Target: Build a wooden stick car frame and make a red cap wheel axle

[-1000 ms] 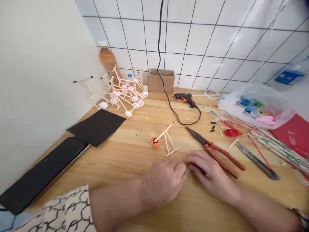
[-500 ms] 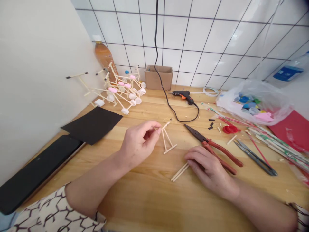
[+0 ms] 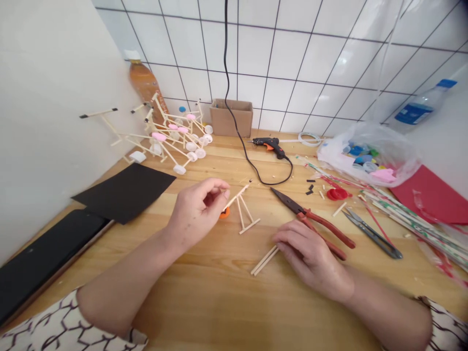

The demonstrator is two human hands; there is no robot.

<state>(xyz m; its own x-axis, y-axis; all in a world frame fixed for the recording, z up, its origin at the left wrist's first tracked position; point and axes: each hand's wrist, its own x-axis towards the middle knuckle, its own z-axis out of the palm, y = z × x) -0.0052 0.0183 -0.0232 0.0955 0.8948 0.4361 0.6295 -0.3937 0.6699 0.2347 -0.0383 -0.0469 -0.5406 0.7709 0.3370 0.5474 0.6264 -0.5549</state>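
No word, brand or number can be made out for certain; the clear bottle [image 3: 437, 100] by the wall at the right wears a blue label [image 3: 405, 114] with a white patch of print towards one side, too small and blurred to spell out; the amber bottle [image 3: 142, 79] in the left corner carries pale marking [image 3: 160, 101] low on its side, whose characters cannot be told apart; the long printed wrappers [image 3: 397, 214] on the right of the desk [image 3: 219, 302] bear green and red print on white, likewise illegible.
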